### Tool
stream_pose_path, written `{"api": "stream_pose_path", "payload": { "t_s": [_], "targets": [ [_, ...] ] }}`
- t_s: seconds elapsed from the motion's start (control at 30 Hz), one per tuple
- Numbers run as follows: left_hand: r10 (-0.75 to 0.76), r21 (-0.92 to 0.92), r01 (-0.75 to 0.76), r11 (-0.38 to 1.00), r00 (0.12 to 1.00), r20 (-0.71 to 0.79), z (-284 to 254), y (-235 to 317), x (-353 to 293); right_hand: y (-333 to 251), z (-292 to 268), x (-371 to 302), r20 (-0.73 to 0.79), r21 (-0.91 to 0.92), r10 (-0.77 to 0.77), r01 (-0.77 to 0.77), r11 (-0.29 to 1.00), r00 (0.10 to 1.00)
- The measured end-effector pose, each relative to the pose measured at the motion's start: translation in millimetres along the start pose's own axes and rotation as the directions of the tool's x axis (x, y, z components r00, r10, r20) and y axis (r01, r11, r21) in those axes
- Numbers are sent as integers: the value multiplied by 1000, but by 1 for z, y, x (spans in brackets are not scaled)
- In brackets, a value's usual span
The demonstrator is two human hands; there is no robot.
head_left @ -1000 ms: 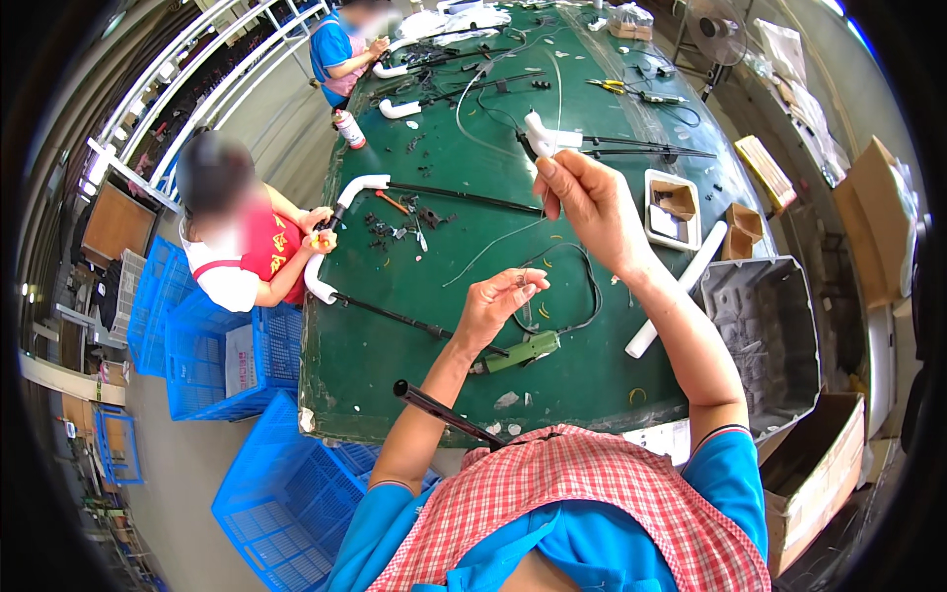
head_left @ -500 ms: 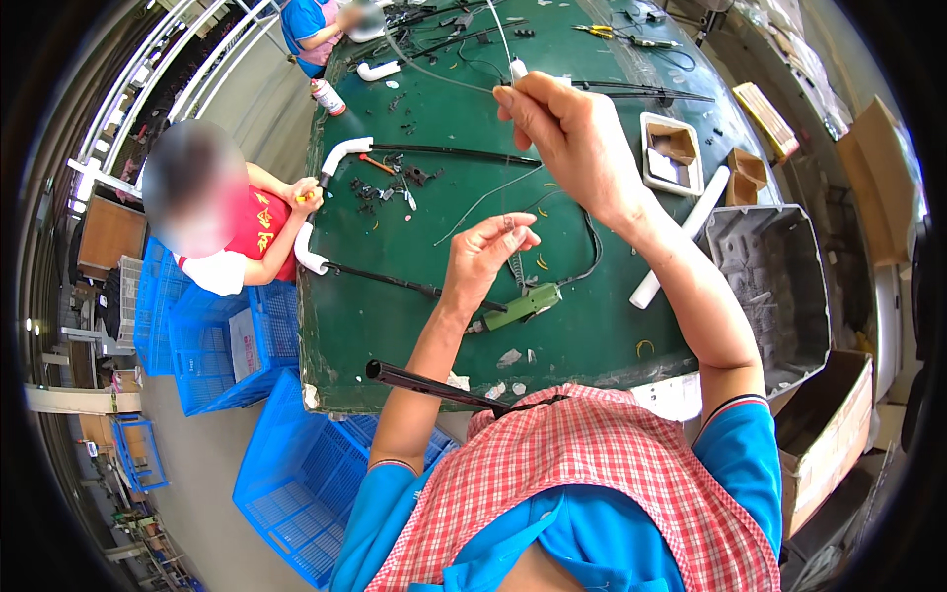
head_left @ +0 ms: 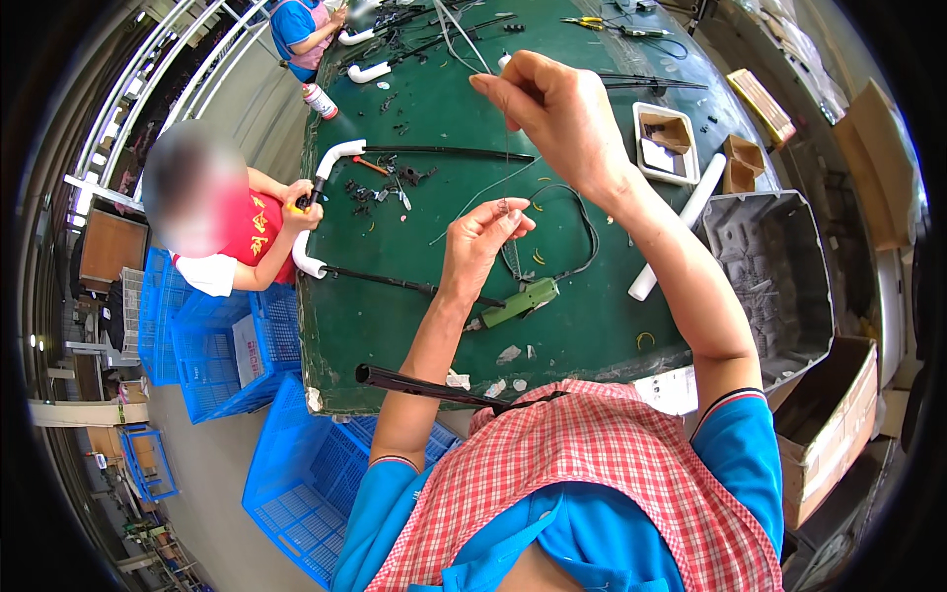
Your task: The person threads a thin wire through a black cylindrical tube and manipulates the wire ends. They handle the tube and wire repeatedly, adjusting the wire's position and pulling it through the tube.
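In a workshop floored in grey, we look down on a long green table (head_left: pixel 592 360), its worn top scattered with dark fittings, flanked by blue crates (head_left: pixel 281 454) at left and a grey bin (head_left: pixel 728 232) at right. A co-worker in a red apron (head_left: pixel 258 222) works along the left edge, where black bars (head_left: pixel 439 151) ending in white curved tubes (head_left: pixel 338 153) reach inward. Nearer us, a green tool (head_left: pixel 523 302) lies just beyond the left wrist.

Above the tabletop, the right hand (head_left: pixel 570 113) is raised, the left hand (head_left: pixel 475 247) lower and closer to the body. Right thumb and forefinger pinch a pale cord (head_left: pixel 462 37), which runs from them up and leftward toward the far edge of view. The smallest thing we can make out — a thin dark strand (head_left: pixel 507 158) — hangs between the hands, its long axis nearly upright in our view. The left thumb and forefinger close on its lower end; where it meets the right fingers, we cannot tell.
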State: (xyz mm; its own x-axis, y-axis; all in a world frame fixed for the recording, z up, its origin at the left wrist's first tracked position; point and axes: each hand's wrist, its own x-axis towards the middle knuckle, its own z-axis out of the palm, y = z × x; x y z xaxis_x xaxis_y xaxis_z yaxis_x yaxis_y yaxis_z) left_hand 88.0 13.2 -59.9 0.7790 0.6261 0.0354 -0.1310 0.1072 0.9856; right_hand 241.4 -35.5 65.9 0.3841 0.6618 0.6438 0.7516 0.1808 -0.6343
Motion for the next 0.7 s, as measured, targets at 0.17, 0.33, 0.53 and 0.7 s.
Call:
{"api": "stream_pose_path", "payload": {
  "t_s": [0.17,0.33,0.53,0.7],
  "targets": [
    [-16,-1,16,1000,1000,10,0,0,3,6,13,-1,54,-48,27,-24,999,998],
    [-9,0,9,1000,1000,23,3,3,3,10,10,-4,85,-92,33,-25,995,996],
    [-30,-27,31,999,999,13,-1,1,4,-2,-2,0,20,30,15,-16,999,1000],
    [4,-7,-4,1000,1000,12,3,1,4,-10,4,-3,93,-43,-56,60,997,994]
  ]
}}
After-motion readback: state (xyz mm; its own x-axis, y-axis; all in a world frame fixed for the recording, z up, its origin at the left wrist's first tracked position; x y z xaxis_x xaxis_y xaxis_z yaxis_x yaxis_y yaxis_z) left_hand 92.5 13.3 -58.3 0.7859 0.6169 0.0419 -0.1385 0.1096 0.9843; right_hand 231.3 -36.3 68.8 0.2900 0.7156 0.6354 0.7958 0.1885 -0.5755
